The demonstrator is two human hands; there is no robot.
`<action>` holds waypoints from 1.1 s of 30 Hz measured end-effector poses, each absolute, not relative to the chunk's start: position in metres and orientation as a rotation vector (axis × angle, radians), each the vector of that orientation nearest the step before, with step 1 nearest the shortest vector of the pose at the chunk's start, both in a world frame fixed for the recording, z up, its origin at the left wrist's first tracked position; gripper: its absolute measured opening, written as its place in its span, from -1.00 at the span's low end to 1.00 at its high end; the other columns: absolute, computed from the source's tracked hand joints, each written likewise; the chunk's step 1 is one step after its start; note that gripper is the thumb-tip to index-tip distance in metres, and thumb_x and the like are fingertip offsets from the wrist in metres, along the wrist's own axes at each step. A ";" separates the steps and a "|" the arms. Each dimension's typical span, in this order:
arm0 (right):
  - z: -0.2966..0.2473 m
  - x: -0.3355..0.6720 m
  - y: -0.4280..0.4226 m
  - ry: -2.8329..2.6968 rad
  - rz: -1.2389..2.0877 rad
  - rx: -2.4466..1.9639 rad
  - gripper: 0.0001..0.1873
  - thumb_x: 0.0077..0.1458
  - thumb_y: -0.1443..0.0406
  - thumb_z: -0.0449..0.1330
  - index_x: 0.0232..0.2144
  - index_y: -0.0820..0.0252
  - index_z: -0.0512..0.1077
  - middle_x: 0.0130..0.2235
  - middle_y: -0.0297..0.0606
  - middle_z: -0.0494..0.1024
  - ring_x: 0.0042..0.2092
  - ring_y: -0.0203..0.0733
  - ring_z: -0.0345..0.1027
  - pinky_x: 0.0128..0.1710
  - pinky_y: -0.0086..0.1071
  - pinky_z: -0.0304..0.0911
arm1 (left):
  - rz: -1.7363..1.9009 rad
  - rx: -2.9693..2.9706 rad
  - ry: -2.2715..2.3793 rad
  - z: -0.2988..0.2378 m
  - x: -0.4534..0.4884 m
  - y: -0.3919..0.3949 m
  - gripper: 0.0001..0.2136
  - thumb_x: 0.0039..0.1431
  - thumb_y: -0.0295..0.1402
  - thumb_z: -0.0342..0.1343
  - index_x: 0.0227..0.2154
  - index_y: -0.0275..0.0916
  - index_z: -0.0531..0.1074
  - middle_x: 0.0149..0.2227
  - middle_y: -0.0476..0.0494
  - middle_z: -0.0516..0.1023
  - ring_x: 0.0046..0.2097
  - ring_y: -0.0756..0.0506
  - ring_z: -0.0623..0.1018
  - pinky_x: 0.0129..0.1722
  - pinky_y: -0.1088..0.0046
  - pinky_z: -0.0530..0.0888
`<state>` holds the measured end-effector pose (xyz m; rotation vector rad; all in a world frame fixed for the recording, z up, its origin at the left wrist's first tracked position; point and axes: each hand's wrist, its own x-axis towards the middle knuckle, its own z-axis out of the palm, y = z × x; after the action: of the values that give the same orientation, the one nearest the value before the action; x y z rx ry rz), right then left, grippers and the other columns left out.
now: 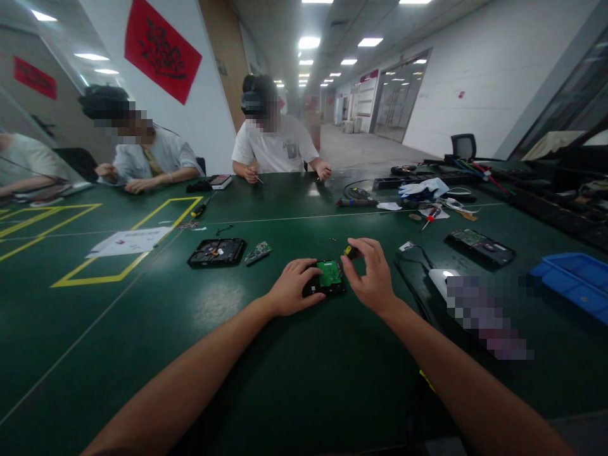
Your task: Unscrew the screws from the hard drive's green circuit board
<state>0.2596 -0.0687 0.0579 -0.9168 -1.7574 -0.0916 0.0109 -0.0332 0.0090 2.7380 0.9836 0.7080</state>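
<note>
Hard drive (330,273) lies on the desk (285,367) straight in front of us, its green circuit board facing up. Our left hand (292,288) spans its left side, the grip partly curled, fingers over the far part and thumb along the near edge. Our right hand (371,278) is raised just beside the drive's right end; its grip is pinched nearly closed, thumb and fingertips on a small yellow-and-black piece (350,251). Whether that piece touches the drive we cannot tell.

Just beyond the drive we see some tiny bits (332,239). To our left lie a loose circuit board (259,253) and, next to it, a black drive casing (216,252); farther left, a white sheet (128,242) overlaps a yellow tape outline. To our right are another drive (479,247) and a blue tray (574,278), with a red screwdriver (431,217) farther back. Across from us sits a person in a white shirt (280,149), a thin tool in one hand.
</note>
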 end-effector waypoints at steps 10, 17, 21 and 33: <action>0.062 0.257 -0.073 -1.765 -0.106 -0.912 -0.51 0.34 0.33 0.17 0.27 -0.09 0.29 0.08 -0.14 0.46 0.06 0.02 0.43 0.05 0.03 0.47 | 0.710 2.735 0.981 0.010 0.011 -0.034 -0.47 0.22 0.00 0.25 0.17 -0.12 0.39 0.30 -0.34 0.34 0.33 -0.37 0.35 0.32 -0.12 0.28; 0.059 0.258 -0.072 -1.754 -0.130 -0.922 -0.51 0.28 0.28 0.29 0.22 -0.05 0.35 0.03 -0.13 0.43 0.00 0.01 0.43 -0.01 -0.01 0.49 | 0.724 2.742 0.982 0.007 0.011 -0.032 -0.47 0.20 -0.02 0.27 0.16 -0.13 0.40 0.30 -0.34 0.35 0.33 -0.37 0.34 0.32 -0.11 0.29; 0.059 0.259 -0.071 -1.767 -0.095 -0.934 -0.53 0.33 0.32 0.20 0.25 -0.06 0.33 0.03 -0.14 0.45 0.00 0.00 0.44 -0.01 -0.02 0.48 | 0.720 2.743 0.976 0.008 0.011 -0.033 -0.47 0.21 -0.02 0.27 0.16 -0.14 0.40 0.30 -0.35 0.35 0.33 -0.37 0.34 0.32 -0.09 0.29; 0.061 0.259 -0.071 -1.783 -0.101 -0.883 -0.53 0.32 0.36 0.19 0.23 -0.05 0.31 0.04 -0.14 0.45 0.05 0.01 0.42 0.03 0.00 0.46 | 0.729 2.746 0.970 0.005 0.010 -0.031 -0.46 0.21 -0.01 0.26 0.16 -0.14 0.40 0.29 -0.35 0.35 0.32 -0.37 0.35 0.31 -0.09 0.30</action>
<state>0.2594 -0.0707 0.0609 -0.8827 -1.7834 -0.1013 0.0102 -0.0314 0.0052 2.7461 0.9699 0.7286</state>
